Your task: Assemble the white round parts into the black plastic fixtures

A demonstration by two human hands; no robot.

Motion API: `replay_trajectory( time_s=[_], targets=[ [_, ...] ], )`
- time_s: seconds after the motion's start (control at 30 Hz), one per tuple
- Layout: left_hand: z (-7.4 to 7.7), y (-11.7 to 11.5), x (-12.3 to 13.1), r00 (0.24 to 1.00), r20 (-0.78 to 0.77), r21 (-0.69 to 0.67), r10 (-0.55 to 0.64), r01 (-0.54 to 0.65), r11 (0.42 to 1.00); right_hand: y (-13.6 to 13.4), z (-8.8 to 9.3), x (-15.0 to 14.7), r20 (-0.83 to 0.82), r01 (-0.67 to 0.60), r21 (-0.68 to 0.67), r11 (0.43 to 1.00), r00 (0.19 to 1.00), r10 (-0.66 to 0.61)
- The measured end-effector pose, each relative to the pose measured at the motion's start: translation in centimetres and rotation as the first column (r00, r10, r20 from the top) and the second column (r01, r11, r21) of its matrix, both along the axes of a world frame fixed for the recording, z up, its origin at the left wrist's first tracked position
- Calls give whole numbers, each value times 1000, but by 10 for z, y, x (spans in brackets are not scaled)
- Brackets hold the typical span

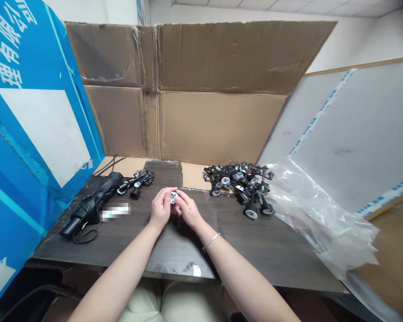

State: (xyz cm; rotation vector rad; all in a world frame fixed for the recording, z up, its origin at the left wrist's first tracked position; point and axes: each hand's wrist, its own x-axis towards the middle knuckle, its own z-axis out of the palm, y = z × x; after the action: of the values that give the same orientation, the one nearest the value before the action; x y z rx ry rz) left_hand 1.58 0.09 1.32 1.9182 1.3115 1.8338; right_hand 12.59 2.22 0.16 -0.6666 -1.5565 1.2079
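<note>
My left hand [161, 208] and my right hand [187, 208] meet over the middle of the dark table. Both are closed around a small part with a round, silvery-white end [173, 197]. That end faces up between my thumbs, while my fingers hide the rest of the part. To the right of my hands lies a pile of black parts [243, 181], many with flared bodies and similar silvery round ends. A smaller group of such black parts [136, 183] lies to the left, beyond my left hand.
A folded black umbrella [94, 203] with a wrist strap lies on the table [121, 241] at left, next to a blurred-out strip [115, 211]. Cardboard [221, 125] stands at the back. Clear plastic sheeting [319, 219] covers the right edge, and a blue panel [57, 58] rises at left.
</note>
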Motion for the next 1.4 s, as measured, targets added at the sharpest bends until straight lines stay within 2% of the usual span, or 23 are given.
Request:
replay_trajectory(
  time_s=[0.13, 0.27, 0.47, 0.6, 0.87, 1.17, 1.4],
  targets=[
    [-1, 2, -2, 993, 102, -95, -59, 68, 993, 0, 5, 0, -103, -113, -131, 985, 990, 100],
    [-1, 1, -3, 975, 184, -159, -127, 157, 975, -1, 11, 1, -131, -189, -216, 958, 978, 163],
    [0, 1, -3, 958, 164, -113, -236, 256, 960, 2, 11, 5, -181, -193, -260, 946, 972, 148],
    [-1, 2, -2, 969, 108, -103, -223, 234, 967, 3, 12, 7, -176, -188, -261, 947, 974, 145],
    [-1, 4, -2, 981, -44, 4, -189, 189, 982, -1, 18, 8, -151, -150, -251, 956, 982, 115],
    [1, 6, -5, 979, -17, -13, -202, 202, 979, -2, 17, 3, -130, -94, -238, 967, 989, 64],
    [-3, 10, -4, 984, 44, -47, -174, 176, 983, 0, 13, 1, -222, -122, -305, 945, 974, 55]
  ],
)
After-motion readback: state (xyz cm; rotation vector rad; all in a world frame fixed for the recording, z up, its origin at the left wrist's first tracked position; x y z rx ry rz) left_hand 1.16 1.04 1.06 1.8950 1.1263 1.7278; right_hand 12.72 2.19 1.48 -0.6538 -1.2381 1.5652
